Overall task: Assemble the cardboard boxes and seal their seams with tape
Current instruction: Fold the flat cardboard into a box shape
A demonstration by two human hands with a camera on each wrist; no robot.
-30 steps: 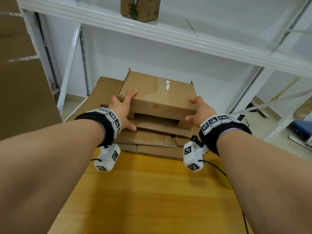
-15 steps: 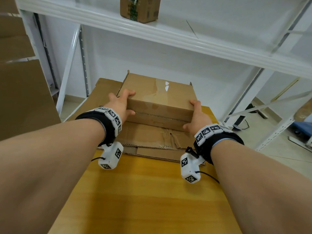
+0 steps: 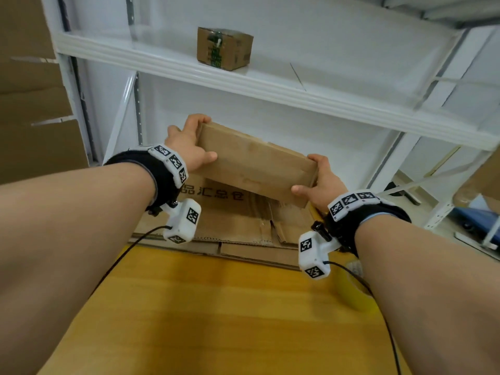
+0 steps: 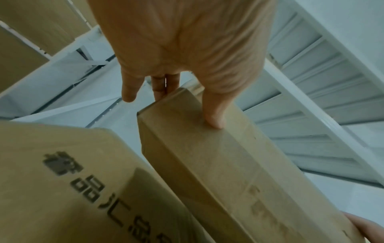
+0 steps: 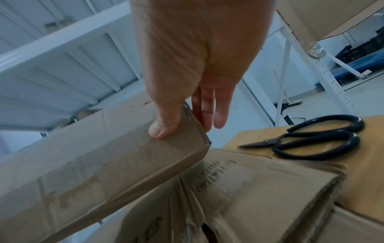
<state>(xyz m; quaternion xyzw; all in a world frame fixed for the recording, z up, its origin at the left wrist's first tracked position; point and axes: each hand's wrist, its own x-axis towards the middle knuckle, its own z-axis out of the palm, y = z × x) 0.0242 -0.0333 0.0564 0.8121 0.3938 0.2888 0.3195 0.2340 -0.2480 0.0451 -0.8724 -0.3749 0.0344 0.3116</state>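
A shallow rectangular brown cardboard box (image 3: 254,165) is being held in the air by both hands, tilted so that its left end is higher than its right, above a stack of flattened brown cardboard sheets (image 3: 238,220) printed with dark characters. The left end of the box is being gripped by the left hand (image 3: 189,147), with the thumb pressed on the near face and the fingers wrapped round the far side. The right end is being clasped by the right hand (image 3: 320,182) in the same way, the thumb (image 5: 164,121) lying on the near face while the fingers (image 5: 220,111) are reaching behind the corner. The flattened sheets are being carried by a yellow wooden table (image 3: 216,307), at its far end. A pair of black-handled scissors (image 5: 311,139) is lying on the table just beside the sheets, on the right. A roll of clear tape (image 3: 354,290) is partly being hidden under the right forearm. A small brown cardboard carton (image 3: 224,48) is resting on a white metal shelf (image 3: 270,87) above the table.
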